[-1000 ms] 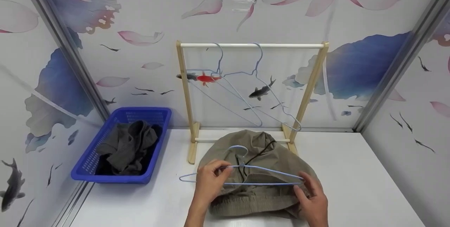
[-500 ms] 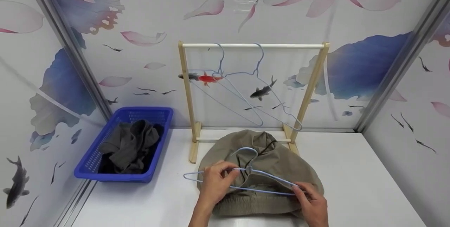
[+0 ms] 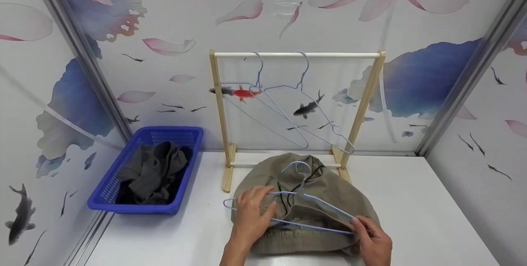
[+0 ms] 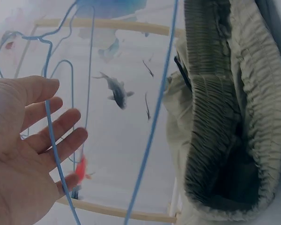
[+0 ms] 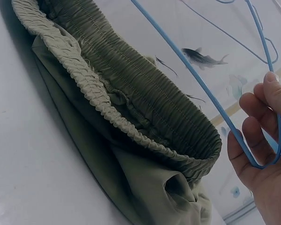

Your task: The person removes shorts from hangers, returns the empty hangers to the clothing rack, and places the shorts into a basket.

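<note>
A blue wire hanger (image 3: 311, 225) is held over olive-brown elastic-waist pants (image 3: 304, 241) that lie on the table, waistband toward me. My right hand (image 3: 374, 239) pinches the hanger's right corner between thumb and fingers; the right wrist view shows the wire bend (image 5: 260, 164) against the palm. My left hand (image 3: 252, 216) is at the hanger's left half with thumb and fingers apart. In the left wrist view the wire (image 4: 53, 136) passes across its loosely spread fingers. The gathered waistband (image 4: 215, 117) gapes beside the hanger, and no wire runs inside it.
Behind the pants stands a wooden rack (image 3: 225, 134) with a white rail (image 3: 341, 55). Two blue hangers (image 3: 302, 77) hang from the rail. A blue basket (image 3: 95, 204) with dark grey clothes (image 3: 152, 171) sits at left. Patterned walls (image 3: 263, 15) close off the back and sides.
The hanger has shifted to the right and tilted, its right end lower. My left hand has loosened from its pinch on the wire, and the right hand keeps its hold. The pants barely moved.
</note>
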The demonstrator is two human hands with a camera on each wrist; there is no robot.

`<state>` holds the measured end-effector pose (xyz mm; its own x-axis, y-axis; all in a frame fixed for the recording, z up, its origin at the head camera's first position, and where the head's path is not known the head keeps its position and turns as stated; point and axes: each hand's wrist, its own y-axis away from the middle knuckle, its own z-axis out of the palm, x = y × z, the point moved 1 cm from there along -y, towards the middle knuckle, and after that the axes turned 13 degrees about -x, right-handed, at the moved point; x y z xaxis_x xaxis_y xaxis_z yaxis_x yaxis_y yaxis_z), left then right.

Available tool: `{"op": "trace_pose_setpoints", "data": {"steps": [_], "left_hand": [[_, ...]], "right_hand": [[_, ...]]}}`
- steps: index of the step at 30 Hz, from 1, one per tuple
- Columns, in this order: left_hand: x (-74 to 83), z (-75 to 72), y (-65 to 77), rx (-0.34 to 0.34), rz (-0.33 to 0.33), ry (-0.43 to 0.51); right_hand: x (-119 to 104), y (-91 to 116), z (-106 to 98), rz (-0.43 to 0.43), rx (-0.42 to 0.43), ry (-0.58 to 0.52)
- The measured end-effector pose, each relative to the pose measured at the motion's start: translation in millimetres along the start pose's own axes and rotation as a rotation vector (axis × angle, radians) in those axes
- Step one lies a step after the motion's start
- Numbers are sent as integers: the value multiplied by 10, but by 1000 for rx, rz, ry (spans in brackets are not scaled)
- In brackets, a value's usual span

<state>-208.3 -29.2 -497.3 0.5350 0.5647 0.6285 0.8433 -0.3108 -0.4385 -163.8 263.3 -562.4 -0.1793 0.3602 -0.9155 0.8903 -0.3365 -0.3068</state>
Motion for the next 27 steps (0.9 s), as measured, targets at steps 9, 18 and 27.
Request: {"op": "trace_pose_setpoints", "data": {"steps": [9,18,27], "left_hand": [[-179,46,58,32,-73,-103],[-273,117,78,11,-109,-135],[-366,238,108,-104,-197,-57]], "right_hand": [[14,-2,-105,-2,40,-4],[30,-49,-195,52,77,48],[12,-122,-244,146,97,66]]}}
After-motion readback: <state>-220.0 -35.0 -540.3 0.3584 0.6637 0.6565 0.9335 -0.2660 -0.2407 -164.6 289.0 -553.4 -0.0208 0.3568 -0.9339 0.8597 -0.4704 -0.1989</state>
